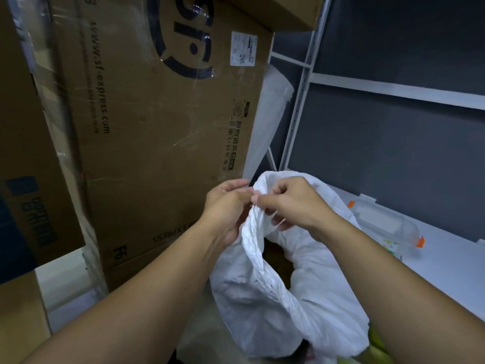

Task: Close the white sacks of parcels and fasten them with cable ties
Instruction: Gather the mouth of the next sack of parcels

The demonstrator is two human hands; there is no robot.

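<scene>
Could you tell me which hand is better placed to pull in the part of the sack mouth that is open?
Probably the right hand: it sits just above the gaping rim of the white sack, while the left hand grips the twisted part.

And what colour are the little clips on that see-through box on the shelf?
Orange, seen in the head view: the clips on the clear box.

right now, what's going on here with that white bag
A person is closing a white sack that stands beside a large cardboard box. The left hand grips the bunched neck, and the right hand pinches the rim against it. Below the hands the mouth is partly open, and no cable tie is plainly fastened on it yet.
</scene>
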